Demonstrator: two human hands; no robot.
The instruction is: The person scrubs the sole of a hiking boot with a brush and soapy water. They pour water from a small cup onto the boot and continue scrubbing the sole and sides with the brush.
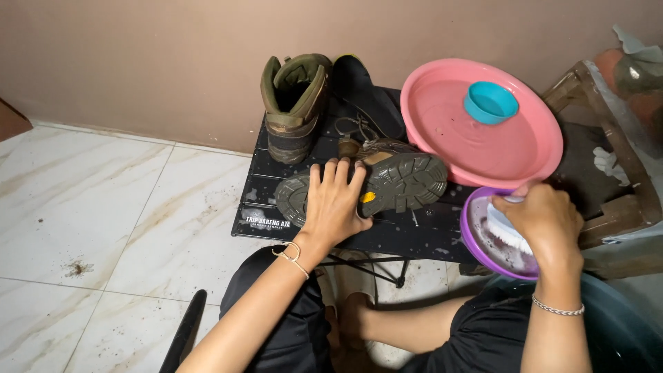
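My left hand (334,202) lies flat over the sole of an olive boot (397,181) that rests on its side on a small black folding table (414,231), holding it down. My right hand (545,221) grips a white brush (507,228) and dips it into a purple bowl (476,243) with soapy water at the table's right front corner. A second olive boot (295,103) stands upright at the table's back left, with a black insole (366,93) beside it.
A pink basin (442,97) with water and a small blue cup (489,102) sits at the table's back right. A worn wooden chair (608,138) stands at the right. Dirt specks lie on the white tiled floor (103,207). A dark tub (615,324) is lower right.
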